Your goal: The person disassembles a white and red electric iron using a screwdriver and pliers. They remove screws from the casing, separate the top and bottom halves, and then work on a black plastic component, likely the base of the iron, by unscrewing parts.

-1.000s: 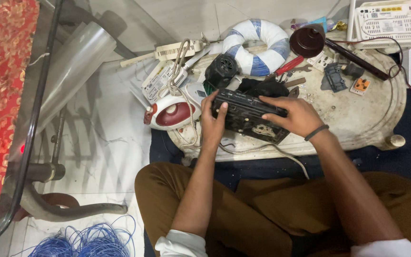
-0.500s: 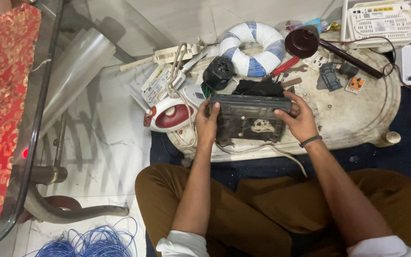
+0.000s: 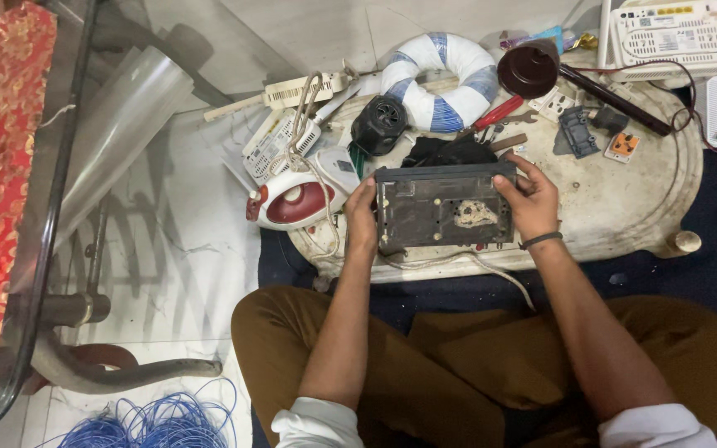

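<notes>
I've tipped the black electronics box (image 3: pixel 444 207) upright on the desk (image 3: pixel 624 207); underside faces me, fingers (image 3: pixel 514 172) of both hands pinching its ends.

The near edge of the counter (image 3: pixel 624 224) was taken up by the dark flat box (image 3: pixel 446 207), which was gripped at its short ends by the left hand (image 3: pixel 361 217) and the right hand (image 3: pixel 531 199). The way to the left was blocked by the red and white clothes iron (image 3: pixel 296 199) and its looped cord. Behind the box, passage was closed by the black round part (image 3: pixel 379 124), the blue and white ring (image 3: pixel 446 79) and the red-handled pliers (image 3: pixel 499 112). Bare counter was left only to the right, past the small switch plates (image 3: pixel 578 129).
</notes>
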